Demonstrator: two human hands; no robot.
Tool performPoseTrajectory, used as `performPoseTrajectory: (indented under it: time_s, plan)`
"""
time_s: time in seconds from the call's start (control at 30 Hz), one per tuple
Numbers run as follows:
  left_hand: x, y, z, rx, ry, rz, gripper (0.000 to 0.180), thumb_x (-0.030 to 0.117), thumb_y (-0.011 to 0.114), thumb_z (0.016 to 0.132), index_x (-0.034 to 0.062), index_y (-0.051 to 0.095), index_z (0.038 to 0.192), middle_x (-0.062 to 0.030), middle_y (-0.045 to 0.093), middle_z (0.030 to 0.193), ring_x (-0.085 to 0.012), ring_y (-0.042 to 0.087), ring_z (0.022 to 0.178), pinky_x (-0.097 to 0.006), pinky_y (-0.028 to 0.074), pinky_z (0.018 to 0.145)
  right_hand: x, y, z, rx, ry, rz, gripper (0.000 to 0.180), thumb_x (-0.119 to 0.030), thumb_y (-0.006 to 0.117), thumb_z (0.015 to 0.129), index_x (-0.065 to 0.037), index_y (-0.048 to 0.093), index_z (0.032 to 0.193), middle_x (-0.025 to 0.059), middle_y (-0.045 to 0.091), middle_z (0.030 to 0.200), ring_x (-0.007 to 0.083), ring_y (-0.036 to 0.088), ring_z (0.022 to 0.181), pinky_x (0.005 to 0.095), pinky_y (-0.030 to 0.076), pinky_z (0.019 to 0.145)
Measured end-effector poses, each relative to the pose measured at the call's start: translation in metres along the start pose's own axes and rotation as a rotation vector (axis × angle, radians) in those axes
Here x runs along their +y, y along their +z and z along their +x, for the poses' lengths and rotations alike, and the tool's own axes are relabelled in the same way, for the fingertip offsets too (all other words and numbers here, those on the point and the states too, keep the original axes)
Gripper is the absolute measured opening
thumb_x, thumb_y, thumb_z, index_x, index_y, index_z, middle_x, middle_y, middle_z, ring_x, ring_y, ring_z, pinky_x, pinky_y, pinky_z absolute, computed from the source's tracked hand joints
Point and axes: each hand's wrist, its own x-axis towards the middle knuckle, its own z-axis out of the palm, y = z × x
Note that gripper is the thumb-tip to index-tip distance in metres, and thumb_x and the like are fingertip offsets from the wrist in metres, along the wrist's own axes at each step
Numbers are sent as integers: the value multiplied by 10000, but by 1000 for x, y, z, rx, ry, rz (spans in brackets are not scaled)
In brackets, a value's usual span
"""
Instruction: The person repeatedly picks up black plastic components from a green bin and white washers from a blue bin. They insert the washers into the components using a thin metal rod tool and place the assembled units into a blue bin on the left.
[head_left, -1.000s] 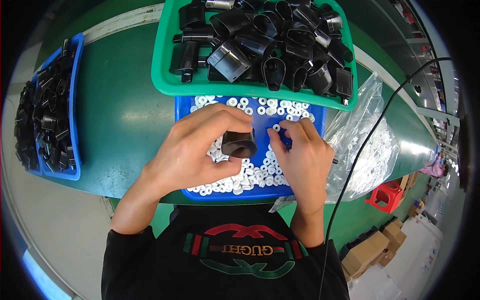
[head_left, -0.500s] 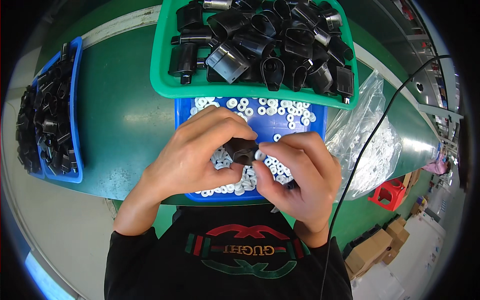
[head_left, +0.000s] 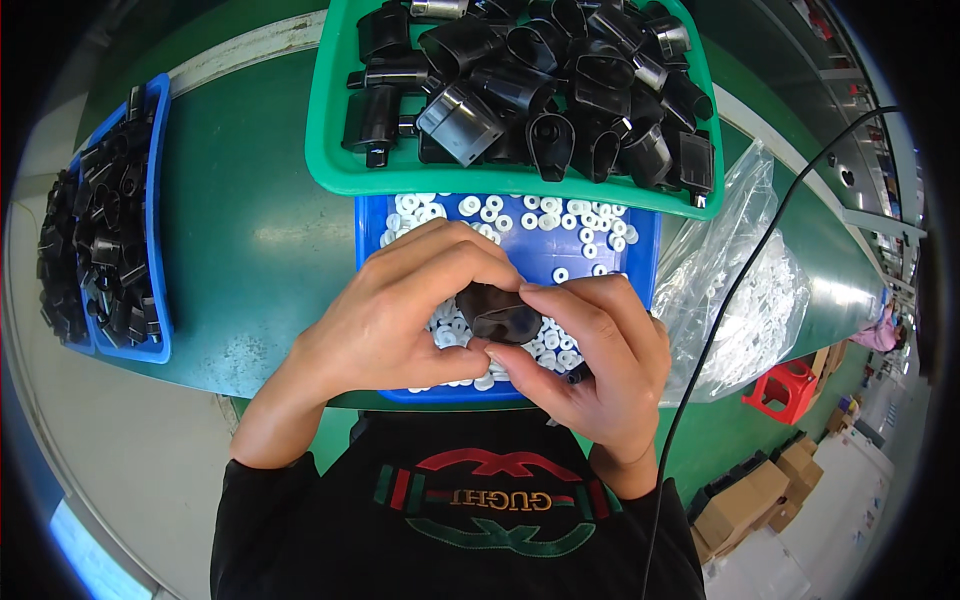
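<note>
Above the blue tray (head_left: 648, 250), my left hand (head_left: 385, 315) grips a dark hollow plastic fitting (head_left: 503, 316) between thumb and fingers. My right hand (head_left: 615, 365) closes on the fitting's other side, thumb at its lower edge and index finger at its upper edge. No white ring can be made out in my right fingertips. Below both hands, many small white rings (head_left: 468, 206) lie loose in the tray. A small dark piece (head_left: 579, 373) shows beside my right palm; whether it is held there cannot be told.
A green bin (head_left: 330, 150) full of black fittings overlaps the blue tray's far edge. Blue bins (head_left: 155, 220) with black parts stand at the left. On the right lies a clear bag (head_left: 745, 300) of white pieces, with a black cable (head_left: 715, 320) hanging before it.
The white ring that was pinched in my right fingers is out of sight. The fitting has turned, its broad side now facing up, and my right thumb has moved lower and to the left.
</note>
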Motion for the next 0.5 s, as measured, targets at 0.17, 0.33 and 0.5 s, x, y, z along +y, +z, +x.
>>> performPoseTrajectory:
  time_s: [0.17, 0.33, 0.5]
  plan:
    - [8, 2, 4, 21, -32, -15, 425, 95, 806, 606, 24, 644, 992, -119, 658, 1022, -284, 646, 907, -366, 520, 769, -2, -1, 0, 14, -26, 94, 445, -173, 872, 658, -31, 676, 1032, 58, 631, 839, 164, 637, 607, 261, 498, 493]
    - [-2, 4, -1, -39, 77, -60, 315, 25, 761, 605, 34, 622, 888, -95, 659, 885, -257, 638, 763, -346, 488, 650, -18, -18, 4, -107, 97, 195, 399, -178, 839, 709, -13, 675, 1033, 105, 657, 853, 181, 645, 611, 262, 515, 522]
    - [5, -2, -2, -41, -18, -82, 281, 22, 769, 612, 52, 620, 849, -57, 638, 754, -212, 619, 657, -312, 466, 583, -27, -32, 7, 251, 33, 922, 105, -85, 679, 839, 1, 642, 887, 166, 635, 736, 261, 639, 600, 290, 493, 482]
